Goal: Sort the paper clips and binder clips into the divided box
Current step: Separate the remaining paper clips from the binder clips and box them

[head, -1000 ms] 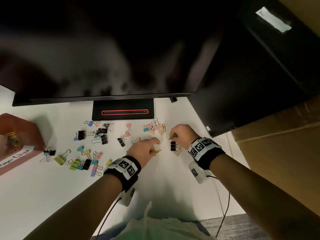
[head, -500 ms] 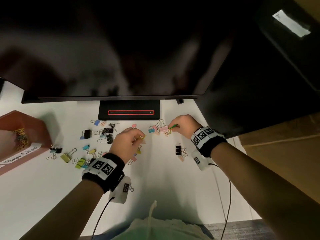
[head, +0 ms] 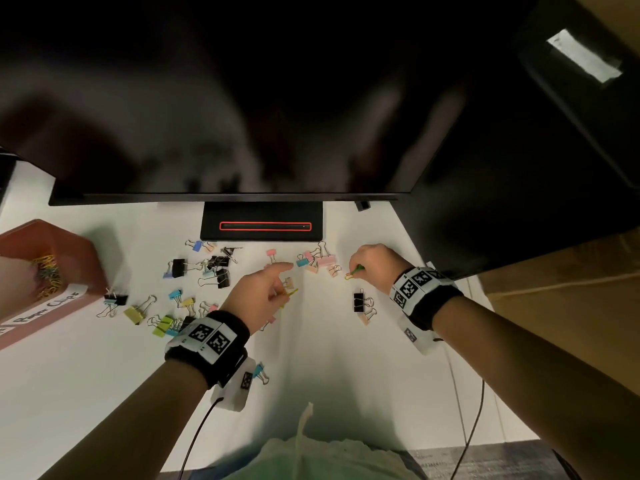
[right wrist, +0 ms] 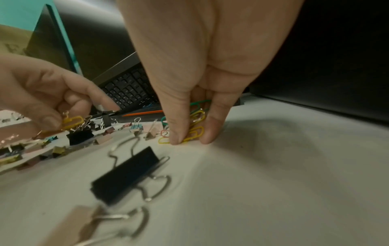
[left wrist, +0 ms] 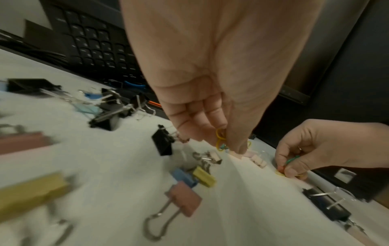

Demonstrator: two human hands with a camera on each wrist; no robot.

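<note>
My left hand hovers over the middle of the white table, pinching yellow paper clips with the index finger stretched forward. My right hand has its fingertips on the table beside a pink binder clip cluster. It grips several green and yellow paper clips. Coloured and black binder clips lie scattered left of the hands. A black binder clip lies near my right wrist. The reddish divided box at far left holds paper clips.
A large dark monitor overhangs the back of the table on its stand base, with a keyboard behind. A second dark screen and a cardboard box stand at right. Wrist cables trail toward the table's front edge.
My right hand has moved away from the black binder clip, farther back to the pink cluster, and picked at more paper clips. My left hand has shifted left and back with its yellow clips.
</note>
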